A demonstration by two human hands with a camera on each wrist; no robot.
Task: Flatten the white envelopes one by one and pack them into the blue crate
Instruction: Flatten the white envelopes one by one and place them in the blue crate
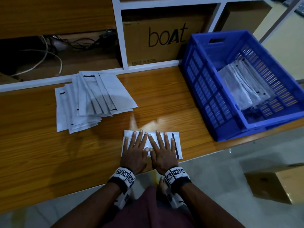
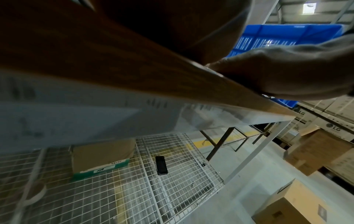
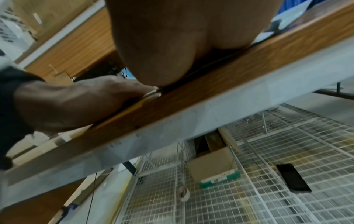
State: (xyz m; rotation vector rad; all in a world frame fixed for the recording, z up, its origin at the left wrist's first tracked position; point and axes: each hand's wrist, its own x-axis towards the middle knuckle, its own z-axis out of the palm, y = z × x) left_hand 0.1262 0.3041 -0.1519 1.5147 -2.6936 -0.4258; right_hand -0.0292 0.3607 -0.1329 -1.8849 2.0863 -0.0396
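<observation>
So you've got your left hand (image 1: 134,151) and right hand (image 1: 162,152) flat, fingers straight and spread, pressing one white envelope (image 1: 176,142) at the table's (image 1: 41,145) near edge. Loose stack (image 1: 92,97) sits far-left; blue crate (image 1: 205,89) right, some envelopes inside.

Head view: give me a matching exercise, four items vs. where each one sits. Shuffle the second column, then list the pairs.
Items
1. envelope under the hands
2. loose envelope pile
3. packed envelopes
4. boat carton

Places
A. inside the blue crate
B. in the shelf opening behind the table
C. at the table's near edge, pressed flat by left hand and right hand
D. fanned out on the table, left of the crate

Pairs: 1-C, 2-D, 3-A, 4-B
</observation>
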